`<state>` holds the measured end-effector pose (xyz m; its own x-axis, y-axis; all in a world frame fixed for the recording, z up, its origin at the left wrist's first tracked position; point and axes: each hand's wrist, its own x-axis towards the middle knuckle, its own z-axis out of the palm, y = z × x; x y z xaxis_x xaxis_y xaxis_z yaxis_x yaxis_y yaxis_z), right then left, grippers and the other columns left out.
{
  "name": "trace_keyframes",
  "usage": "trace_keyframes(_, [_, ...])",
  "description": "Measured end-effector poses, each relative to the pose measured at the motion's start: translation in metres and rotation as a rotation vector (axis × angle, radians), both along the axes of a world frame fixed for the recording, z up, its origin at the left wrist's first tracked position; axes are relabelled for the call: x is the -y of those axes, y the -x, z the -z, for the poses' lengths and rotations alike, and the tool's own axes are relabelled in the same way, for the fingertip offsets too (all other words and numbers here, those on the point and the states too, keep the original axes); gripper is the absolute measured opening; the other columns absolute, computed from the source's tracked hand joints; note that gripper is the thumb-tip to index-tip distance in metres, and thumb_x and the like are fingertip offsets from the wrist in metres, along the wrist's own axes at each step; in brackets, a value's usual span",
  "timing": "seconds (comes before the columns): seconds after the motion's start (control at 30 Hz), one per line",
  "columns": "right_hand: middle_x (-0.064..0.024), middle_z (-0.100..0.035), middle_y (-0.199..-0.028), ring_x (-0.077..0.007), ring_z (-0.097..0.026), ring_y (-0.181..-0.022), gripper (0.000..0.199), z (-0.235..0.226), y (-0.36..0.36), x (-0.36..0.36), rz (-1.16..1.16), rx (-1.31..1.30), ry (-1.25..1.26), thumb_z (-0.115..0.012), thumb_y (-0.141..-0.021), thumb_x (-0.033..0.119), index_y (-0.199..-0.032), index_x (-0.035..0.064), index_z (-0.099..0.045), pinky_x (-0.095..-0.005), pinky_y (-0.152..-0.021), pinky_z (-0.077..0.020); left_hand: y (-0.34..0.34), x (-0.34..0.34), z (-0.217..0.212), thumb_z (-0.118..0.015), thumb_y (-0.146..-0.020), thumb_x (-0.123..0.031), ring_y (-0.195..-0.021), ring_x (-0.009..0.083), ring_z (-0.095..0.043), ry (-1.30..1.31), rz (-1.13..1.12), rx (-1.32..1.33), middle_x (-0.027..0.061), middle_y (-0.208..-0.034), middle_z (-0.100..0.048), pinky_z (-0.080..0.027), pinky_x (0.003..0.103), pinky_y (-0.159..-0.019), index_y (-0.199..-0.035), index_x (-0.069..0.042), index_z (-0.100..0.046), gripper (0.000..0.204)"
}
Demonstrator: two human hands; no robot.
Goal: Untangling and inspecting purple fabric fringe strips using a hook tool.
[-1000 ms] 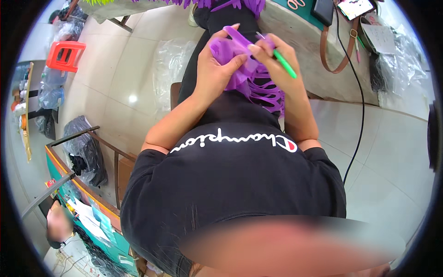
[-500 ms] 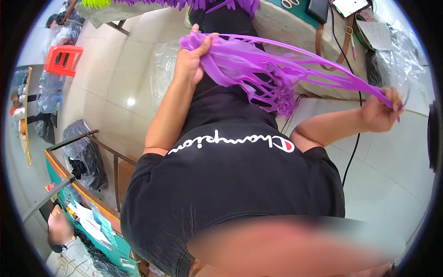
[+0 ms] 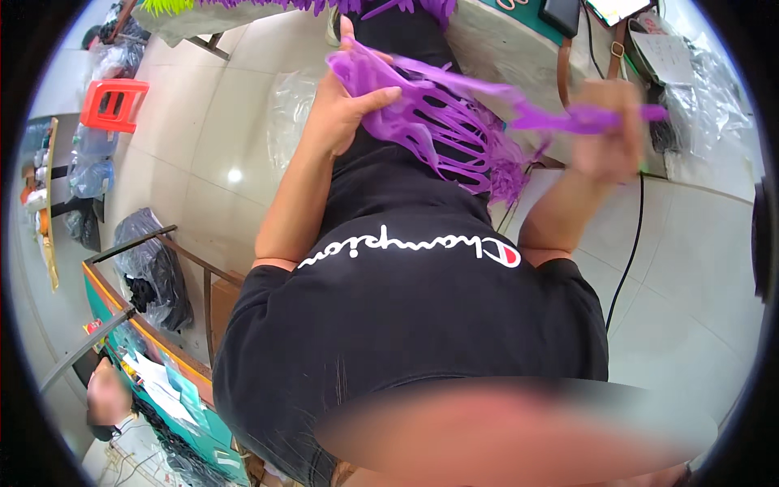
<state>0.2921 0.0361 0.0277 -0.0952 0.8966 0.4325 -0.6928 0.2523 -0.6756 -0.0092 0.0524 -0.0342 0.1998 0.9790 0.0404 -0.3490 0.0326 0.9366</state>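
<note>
A translucent purple rubbery sheet (image 3: 430,122), slit into many thin strands, stretches across my lap between my hands. My left hand (image 3: 341,109) grips its left end, thumb on top and one finger pointing up past the edge. At the right, my right hand (image 3: 607,134) is blurred by motion but closed around a gathered purple strip (image 3: 552,120), whose tip sticks out beyond the fist. The lower right of the sheet ends in a crumpled bunch of strands (image 3: 510,174).
Purple fringed pieces (image 3: 284,5) and lime-green ones (image 3: 166,6) lie on the far table. Scissors (image 3: 510,4), a black case (image 3: 560,18) and a strap (image 3: 563,69) are at the upper right. A red stool (image 3: 114,105) stands left. Another person (image 3: 108,390) is at the lower left.
My right hand has swung inward and farther away from my body, so the stretched strip is shorter and slacker. My left hand has barely shifted, its thumb now reaching over the sheet.
</note>
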Motion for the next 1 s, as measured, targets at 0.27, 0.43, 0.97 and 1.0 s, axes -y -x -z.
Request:
trace_keyframes(0.27, [0.0017, -0.026, -0.049, -0.0109, -0.021, -0.048, 0.055, 0.052, 0.103, 0.005, -0.286, 0.334, 0.009, -0.024, -0.099, 0.050, -0.058, 0.0129, -0.026, -0.0289, -0.047, -0.0195, -0.007, 0.024, -0.026, -0.072, -0.074, 0.005, -0.094, 0.0154, -0.059, -0.003, -0.028, 0.107, 0.0050, -0.103, -0.058, -0.049, 0.030, -0.085, -0.149, -0.013, -0.002, 0.105])
trace_keyframes(0.43, [0.0018, -0.026, -0.049, -0.0108, -0.021, -0.048, 0.055, 0.051, 0.110, 0.001, -0.283, 0.322, 0.093, -0.023, -0.099, 0.049, -0.057, 0.0133, -0.025, -0.0279, -0.046, -0.0192, -0.006, 0.025, -0.024, -0.073, -0.074, 0.004, -0.093, 0.0140, -0.059, 0.000, -0.035, 0.118, 0.0045, -0.101, -0.059, -0.049, 0.028, -0.083, -0.149, -0.012, -0.002, 0.104])
trace_keyframes(0.97, [0.0016, -0.025, -0.050, -0.0098, -0.021, -0.048, 0.054, 0.050, 0.106, -0.002, -0.381, 0.266, 0.224, -0.026, -0.100, 0.046, -0.058, 0.0134, -0.026, -0.0267, -0.046, -0.0194, -0.005, 0.023, -0.021, -0.072, -0.074, 0.008, -0.108, 0.0174, -0.055, -0.007, -0.021, 0.070, 0.0073, -0.117, -0.054, -0.047, 0.031, -0.091, -0.148, -0.010, -0.013, 0.097])
trace_keyframes(1.0, [0.0016, -0.025, -0.050, -0.0098, -0.021, -0.048, 0.054, 0.049, 0.107, -0.002, -0.381, 0.265, 0.225, -0.026, -0.100, 0.046, -0.058, 0.0134, -0.026, -0.0267, -0.046, -0.0194, -0.005, 0.023, -0.021, -0.072, -0.074, 0.008, -0.108, 0.0174, -0.055, -0.007, -0.021, 0.070, 0.0073, -0.117, -0.054, -0.047, 0.031, -0.091, -0.148, -0.010, -0.013, 0.097])
